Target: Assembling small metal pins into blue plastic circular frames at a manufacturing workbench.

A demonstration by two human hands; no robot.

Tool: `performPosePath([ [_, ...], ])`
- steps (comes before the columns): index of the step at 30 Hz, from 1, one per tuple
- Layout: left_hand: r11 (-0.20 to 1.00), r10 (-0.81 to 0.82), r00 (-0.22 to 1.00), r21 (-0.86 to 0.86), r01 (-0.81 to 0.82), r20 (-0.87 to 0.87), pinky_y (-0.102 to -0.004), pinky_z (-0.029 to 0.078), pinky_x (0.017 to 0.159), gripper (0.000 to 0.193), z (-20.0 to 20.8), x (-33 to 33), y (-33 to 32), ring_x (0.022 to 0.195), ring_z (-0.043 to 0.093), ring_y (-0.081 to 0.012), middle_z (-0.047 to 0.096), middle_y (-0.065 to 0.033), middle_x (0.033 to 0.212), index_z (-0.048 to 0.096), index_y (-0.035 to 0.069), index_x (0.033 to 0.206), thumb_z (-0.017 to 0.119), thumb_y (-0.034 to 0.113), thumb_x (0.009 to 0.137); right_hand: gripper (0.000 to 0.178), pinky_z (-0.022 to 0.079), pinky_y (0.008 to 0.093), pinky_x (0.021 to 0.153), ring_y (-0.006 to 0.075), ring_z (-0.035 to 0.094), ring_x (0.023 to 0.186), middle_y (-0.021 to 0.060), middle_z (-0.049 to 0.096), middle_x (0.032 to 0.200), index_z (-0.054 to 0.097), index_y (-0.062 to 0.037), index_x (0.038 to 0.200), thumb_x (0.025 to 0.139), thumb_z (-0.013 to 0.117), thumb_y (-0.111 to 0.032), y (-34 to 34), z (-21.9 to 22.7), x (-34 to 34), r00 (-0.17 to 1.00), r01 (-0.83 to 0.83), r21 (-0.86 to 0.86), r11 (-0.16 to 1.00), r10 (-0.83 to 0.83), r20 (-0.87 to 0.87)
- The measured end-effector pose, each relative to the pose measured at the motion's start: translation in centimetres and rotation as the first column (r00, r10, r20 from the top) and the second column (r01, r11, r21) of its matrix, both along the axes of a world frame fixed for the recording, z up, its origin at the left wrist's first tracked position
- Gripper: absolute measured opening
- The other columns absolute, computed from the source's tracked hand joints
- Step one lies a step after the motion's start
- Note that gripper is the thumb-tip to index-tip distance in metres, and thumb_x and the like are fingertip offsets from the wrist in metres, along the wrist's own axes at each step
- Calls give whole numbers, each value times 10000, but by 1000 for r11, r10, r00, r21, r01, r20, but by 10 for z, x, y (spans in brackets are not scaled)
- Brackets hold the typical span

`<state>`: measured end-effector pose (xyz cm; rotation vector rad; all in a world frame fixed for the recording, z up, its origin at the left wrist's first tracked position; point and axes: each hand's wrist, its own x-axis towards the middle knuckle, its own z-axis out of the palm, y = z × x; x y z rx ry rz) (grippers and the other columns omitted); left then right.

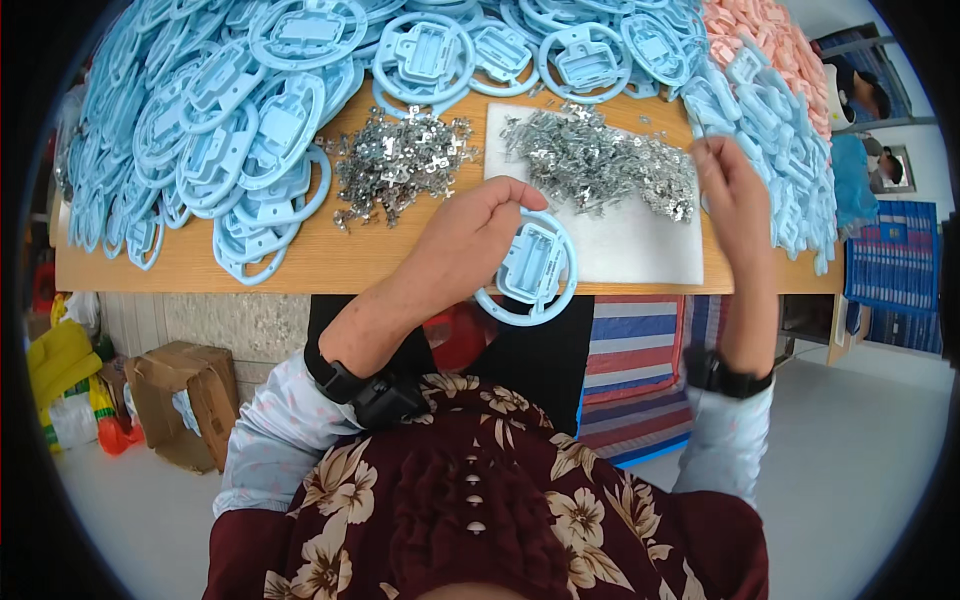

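My left hand grips a light-blue plastic ring part, shaped like a toy steering wheel, by its upper left rim. The part tilts at the table's front edge, with the recessed compartment in its middle facing up. My right hand is raised beside the right end of a heap of small metal clips. Its thumb and fingertips are pinched together; whatever lies between them is too small to make out. Close behind that hand lies a pile of light-blue plastic pieces.
Many more blue ring parts are heaped over the left and back of the wooden table. Another metal heap lies left of the white sheet. Pink pieces fill the far right corner. A cardboard box stands on the floor.
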<state>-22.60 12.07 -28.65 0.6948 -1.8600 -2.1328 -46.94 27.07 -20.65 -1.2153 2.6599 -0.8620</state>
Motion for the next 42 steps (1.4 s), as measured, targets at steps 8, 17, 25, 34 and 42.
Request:
performPosePath([
  [8,997,21,999,-73,-24,-49,-220,471,503,279,-17,-3,-1,605,585,-59,651,-2,795,634,17,1119,434,145,974,159,467,313,587,198,560,609,66,584,715,698,-57,970,825,750,-95,-11,-41,129,957,-270,-194,943,286,55],
  [17,993,-4,999,-120,-1,-41,-215,440,514,280,-11,1,2,614,546,-48,600,19,741,638,22,1127,419,101,970,105,511,373,646,302,648,723,102,649,830,679,-60,909,821,734,-76,-15,-49,135,912,-367,-107,924,335,-239],
  [25,989,6,999,-149,-14,-54,-227,453,543,299,-12,-3,5,620,535,-44,586,24,722,636,13,1148,415,127,984,165,521,388,678,327,672,777,136,672,891,678,-76,1039,875,693,-88,-11,-44,137,961,-275,-101,956,277,1],
  [34,931,93,969,-324,-166,-230,-350,535,694,295,-42,-14,5,750,631,-196,666,-95,882,624,7,1182,472,104,949,196,511,442,748,457,623,901,218,655,960,607,-115,1161,981,532,-126,-1,-26,129,947,-318,3,948,318,-36],
  [42,880,148,970,-423,-218,-193,-497,531,753,199,-40,-23,19,772,665,-444,659,-275,767,693,-3,745,552,118,818,271,338,253,795,113,435,901,54,547,1095,510,-3,1262,1066,426,-173,56,-52,111,925,-179,-16,984,174,339],
])
